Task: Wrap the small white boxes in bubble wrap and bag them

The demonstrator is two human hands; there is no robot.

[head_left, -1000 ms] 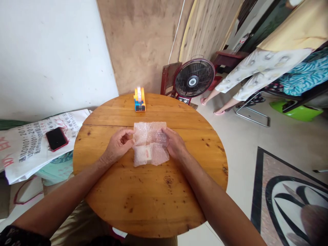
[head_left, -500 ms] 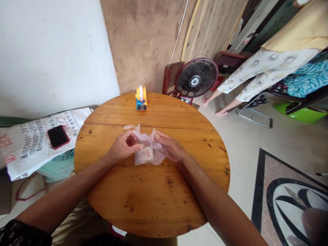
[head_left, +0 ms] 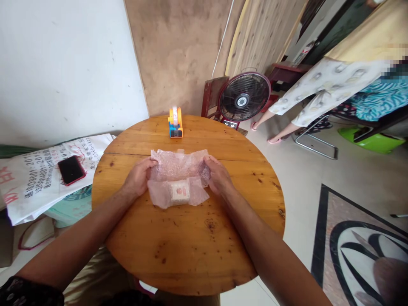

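We see our left hand [head_left: 137, 178] pinching the left edge of a bubble wrap sheet [head_left: 178, 168], fingers curled shut on it, and our right hand [head_left: 217, 175] gripping the right edge the same way. The sheet lies spread across the middle of the round wooden bench [head_left: 191, 242], clear, dimpled and crinkled, with a small pale block [head_left: 180, 191] under its near fold. An orange tape dispenser [head_left: 175, 122] stands at the far rim.

I am seeing the small pale block [head_left: 180, 191] only dimly through the clear bubble wrap sheet [head_left: 178, 175], its red print staying too blurred for reading.
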